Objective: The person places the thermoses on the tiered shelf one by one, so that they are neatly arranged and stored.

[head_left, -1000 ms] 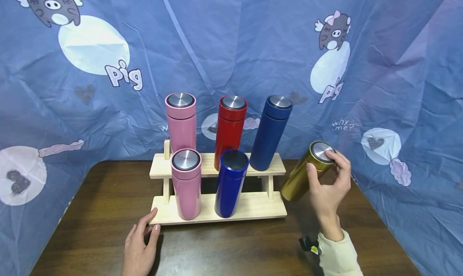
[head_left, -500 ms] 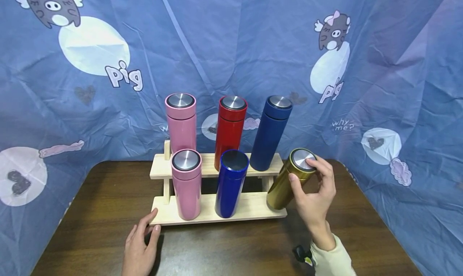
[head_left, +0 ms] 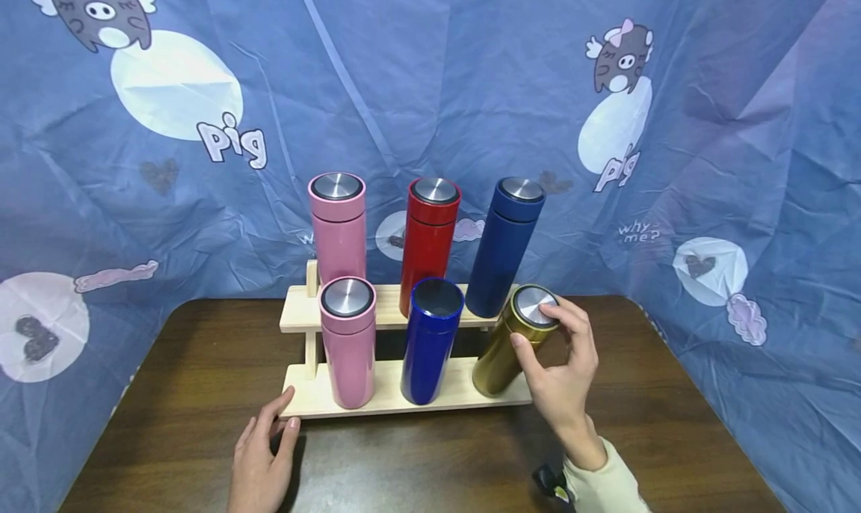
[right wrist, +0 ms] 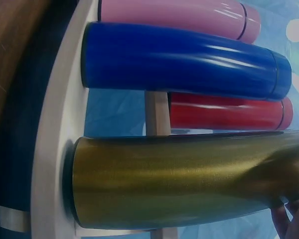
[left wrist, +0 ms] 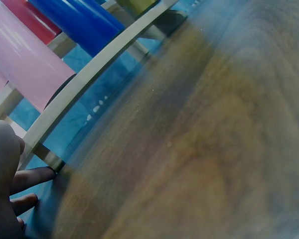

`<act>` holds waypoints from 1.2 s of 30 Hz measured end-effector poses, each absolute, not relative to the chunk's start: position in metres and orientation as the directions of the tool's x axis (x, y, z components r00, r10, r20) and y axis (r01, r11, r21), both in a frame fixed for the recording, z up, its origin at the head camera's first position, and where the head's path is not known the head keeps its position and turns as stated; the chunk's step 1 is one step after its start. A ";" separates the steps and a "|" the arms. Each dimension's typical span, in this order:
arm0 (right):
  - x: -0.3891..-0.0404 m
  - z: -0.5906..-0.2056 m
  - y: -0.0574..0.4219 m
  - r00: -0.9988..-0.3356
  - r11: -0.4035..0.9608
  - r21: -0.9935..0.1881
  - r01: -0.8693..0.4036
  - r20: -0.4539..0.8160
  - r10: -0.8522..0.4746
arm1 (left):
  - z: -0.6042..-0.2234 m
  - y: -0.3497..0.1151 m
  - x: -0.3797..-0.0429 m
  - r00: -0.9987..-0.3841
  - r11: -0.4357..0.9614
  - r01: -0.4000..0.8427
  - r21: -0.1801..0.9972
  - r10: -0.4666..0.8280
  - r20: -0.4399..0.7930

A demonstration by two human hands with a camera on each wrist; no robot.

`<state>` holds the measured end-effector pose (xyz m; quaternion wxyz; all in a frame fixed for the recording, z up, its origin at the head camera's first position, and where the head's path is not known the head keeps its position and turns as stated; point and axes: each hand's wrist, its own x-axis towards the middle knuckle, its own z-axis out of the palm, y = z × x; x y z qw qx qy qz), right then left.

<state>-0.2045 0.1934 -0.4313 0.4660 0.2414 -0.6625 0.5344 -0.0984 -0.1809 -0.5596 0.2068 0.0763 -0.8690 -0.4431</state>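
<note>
My right hand (head_left: 561, 367) grips a gold thermos flask (head_left: 498, 360) near its lid, thumb on the near side and a fingertip on the silver top. The flask's base is right at the lower board of a two-tier wooden stand (head_left: 457, 378), at its right end. In the right wrist view the gold flask (right wrist: 179, 181) lies beside the blue flask (right wrist: 179, 59). My left hand (head_left: 261, 449) holds the lower board's front left corner between thumb and fingers. In the left wrist view its fingers (left wrist: 35, 180) reach by the board's end.
A pink flask (head_left: 351, 363) and a shiny blue flask (head_left: 430, 348) stand on the lower tier. Behind them, the upper tier carries another pink flask (head_left: 338, 236), a red flask (head_left: 427, 251) and a dark blue flask (head_left: 504, 251). A blue printed cloth (head_left: 430, 72) hangs behind the wooden table (head_left: 377, 468).
My right hand has brought the gold flask leftward, from beyond the stand's right end to over the lower board, and it leans less. The left hand has stayed at the corner.
</note>
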 end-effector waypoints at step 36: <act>-0.209 -0.434 0.207 -0.585 0.359 -0.545 -0.758 0.811 -0.005 | -0.559 -0.186 -0.098 -0.918 0.586 0.066 0.808 -0.281 0.279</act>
